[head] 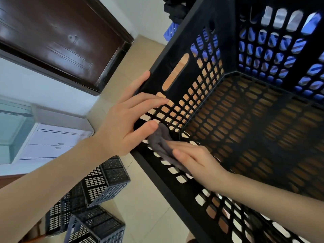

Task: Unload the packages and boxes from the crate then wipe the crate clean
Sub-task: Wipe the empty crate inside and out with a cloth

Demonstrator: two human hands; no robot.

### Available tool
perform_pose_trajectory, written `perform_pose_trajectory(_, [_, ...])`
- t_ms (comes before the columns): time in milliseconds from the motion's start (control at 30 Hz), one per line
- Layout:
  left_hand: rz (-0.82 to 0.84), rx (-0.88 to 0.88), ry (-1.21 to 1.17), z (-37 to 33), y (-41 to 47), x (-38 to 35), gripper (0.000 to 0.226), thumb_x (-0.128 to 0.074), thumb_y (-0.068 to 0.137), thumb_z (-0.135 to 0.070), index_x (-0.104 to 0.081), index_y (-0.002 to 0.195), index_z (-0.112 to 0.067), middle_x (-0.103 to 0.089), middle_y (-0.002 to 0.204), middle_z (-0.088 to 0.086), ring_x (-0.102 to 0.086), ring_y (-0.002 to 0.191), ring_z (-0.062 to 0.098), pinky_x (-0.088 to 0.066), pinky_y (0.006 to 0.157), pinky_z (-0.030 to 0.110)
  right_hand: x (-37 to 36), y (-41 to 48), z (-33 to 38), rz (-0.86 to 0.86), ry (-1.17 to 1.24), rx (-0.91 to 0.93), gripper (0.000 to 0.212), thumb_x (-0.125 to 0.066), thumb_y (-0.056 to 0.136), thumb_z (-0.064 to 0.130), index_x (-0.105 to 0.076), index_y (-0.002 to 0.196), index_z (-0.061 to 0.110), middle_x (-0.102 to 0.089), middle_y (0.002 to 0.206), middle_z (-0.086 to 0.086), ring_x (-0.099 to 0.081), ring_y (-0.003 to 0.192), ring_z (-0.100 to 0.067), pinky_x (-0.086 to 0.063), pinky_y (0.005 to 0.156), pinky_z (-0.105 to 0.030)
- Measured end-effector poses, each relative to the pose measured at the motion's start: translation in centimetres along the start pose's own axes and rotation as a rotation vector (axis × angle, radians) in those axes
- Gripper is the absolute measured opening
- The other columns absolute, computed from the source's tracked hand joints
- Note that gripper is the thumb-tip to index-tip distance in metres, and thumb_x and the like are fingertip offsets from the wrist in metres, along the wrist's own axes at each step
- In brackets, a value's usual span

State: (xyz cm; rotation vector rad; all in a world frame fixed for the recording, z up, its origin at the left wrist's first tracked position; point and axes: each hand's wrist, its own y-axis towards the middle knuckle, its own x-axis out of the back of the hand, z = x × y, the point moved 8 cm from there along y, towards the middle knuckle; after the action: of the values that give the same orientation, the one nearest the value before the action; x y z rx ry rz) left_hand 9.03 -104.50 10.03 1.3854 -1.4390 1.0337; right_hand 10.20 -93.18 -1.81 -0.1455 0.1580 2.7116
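**Crate emptied, inside wipe under way.**
Left hand (122, 123), fingers straight, steadies the crate (166, 188) at its near corner. Right hand (198, 160) presses the cloth (159, 141) flat on the inner wall there. Advise firm, overlapping strokes into corners. Count: one crate, one cloth, at least three floor crates (105, 179).

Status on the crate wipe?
Left hand flat on crate wall. Right hand pressing grey cloth into near inside corner. No packages inside; nothing blocking.
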Motion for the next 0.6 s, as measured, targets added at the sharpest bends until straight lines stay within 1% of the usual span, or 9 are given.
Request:
perform_pose_trajectory(33, [-0.003, 0.007, 0.001, 0.0, 0.0, 0.0, 0.061, -0.029, 0.099, -0.053, -0.061, 0.128, -0.01, -0.063, 0.129, 0.002, -0.018, 0.149, 0.029, -0.019, 0.119, 0.039, 0.3, -0.1, -1.2, 0.005, 0.003, -0.056, 0.031, -0.039, 0.103, 0.028, -0.068, 0.113, 0.028, -0.064, 0.125, 0.011, -0.054, 0.122, -0.002, -0.04, 0.106, -0.031])
perform_pose_trajectory(100, [0.001, 0.02, 0.002, 0.2, 0.0, -0.1, 0.062, -0.029, 0.099, -0.054, -0.061, 0.129, -0.011, -0.063, 0.129, 0.001, -0.017, 0.149, 0.027, -0.016, 0.119, 0.036, 0.9, -0.4, -3.7, 0.018, -0.021, -0.203, 0.037, -0.039, 0.102, 0.031, -0.063, 0.082, 0.05, -0.065, 0.092, 0.03, -0.059, 0.095, 0.008, -0.042, 0.087, -0.019])
perform_pose_trajectory(167, [0.005, 0.022, -0.002, 0.3, 0.0, -0.1, 0.061, -0.03, 0.099, -0.054, -0.06, 0.129, -0.011, -0.063, 0.128, 0.001, -0.017, 0.149, 0.027, -0.015, 0.119, 0.034, 1.7, -1.1, -6.5, 0.015, -0.086, -0.367, 0.041, -0.038, 0.101, 0.039, -0.061, 0.07, 0.053, -0.061, 0.071, 0.026, -0.058, 0.073, 0.008, -0.04, 0.071, -0.018])
perform_pose_trajectory(200, [0.003, 0.019, -0.004, 0.3, 0.0, -0.1, 0.061, -0.03, 0.099, -0.053, -0.06, 0.129, -0.011, -0.063, 0.128, 0.001, -0.017, 0.149, 0.027, -0.015, 0.119, 0.034, 2.0, -1.4, -7.6, 0.016, -0.106, -0.445, 0.038, -0.037, 0.1, 0.044, -0.061, 0.072, 0.055, -0.065, 0.073, 0.022, -0.061, 0.075, 0.005, -0.042, 0.067, -0.018])
perform_pose_trajectory(267, [0.001, 0.016, -0.006, 0.3, -0.1, -0.1, 0.061, -0.03, 0.099, -0.053, -0.06, 0.129, -0.011, -0.063, 0.127, 0.001, -0.017, 0.149, 0.027, -0.015, 0.12, 0.035, 2.1, -1.8, -9.4, 0.007, -0.105, -0.587, 0.028, -0.036, 0.099, 0.051, -0.063, 0.092, 0.049, -0.072, 0.094, 0.008, -0.065, 0.094, -0.005, -0.041, 0.071, -0.014])
perform_pose_trajectory(333, [-0.001, 0.018, -0.003, 0.4, -0.1, -0.1, 0.06, -0.03, 0.099, -0.054, -0.06, 0.13, -0.011, -0.063, 0.127, 0.0, -0.017, 0.149, 0.026, -0.015, 0.119, 0.035, 1.8, -1.6, -9.4, -0.023, -0.103, -0.645, 0.042, -0.036, 0.097, 0.055, -0.07, 0.095, 0.03, -0.072, 0.091, -0.003, -0.066, 0.089, -0.011, -0.043, 0.07, -0.021])
perform_pose_trajectory(433, [-0.005, 0.021, -0.002, 0.6, -0.1, -0.2, 0.06, -0.031, 0.099, -0.054, -0.059, 0.131, -0.013, -0.063, 0.127, 0.0, -0.017, 0.149, 0.026, -0.016, 0.119, 0.034, 1.1, -0.8, -5.7, -0.094, -0.028, -0.526, 0.045, -0.04, 0.098, 0.051, -0.072, 0.085, 0.023, -0.068, 0.072, 0.005, -0.063, 0.074, -0.008, -0.046, 0.073, -0.034])
perform_pose_trajectory(500, [-0.006, 0.008, 0.001, 0.6, -0.1, -0.1, 0.06, -0.031, 0.099, -0.055, -0.059, 0.132, -0.013, -0.063, 0.127, -0.001, -0.016, 0.15, 0.026, -0.017, 0.119, 0.035, 0.3, -0.1, -0.7, -0.115, 0.053, -0.235, 0.034, -0.043, 0.101, 0.04, -0.073, 0.096, 0.026, -0.068, 0.082, 0.017, -0.063, 0.087, 0.001, -0.046, 0.081, -0.027])
perform_pose_trajectory(600, [0.004, -0.026, -0.021, 0.4, -0.1, -0.1, 0.062, -0.029, 0.099, -0.054, -0.058, 0.131, -0.011, -0.063, 0.126, 0.002, -0.016, 0.149, 0.029, -0.02, 0.118, 0.04, -1.0, 0.0, 5.9, -0.033, 0.098, 0.17, 0.03, -0.037, 0.103, 0.018, -0.067, 0.102, 0.017, -0.06, 0.099, 0.023, -0.06, 0.101, -0.002, -0.041, 0.093, -0.021])
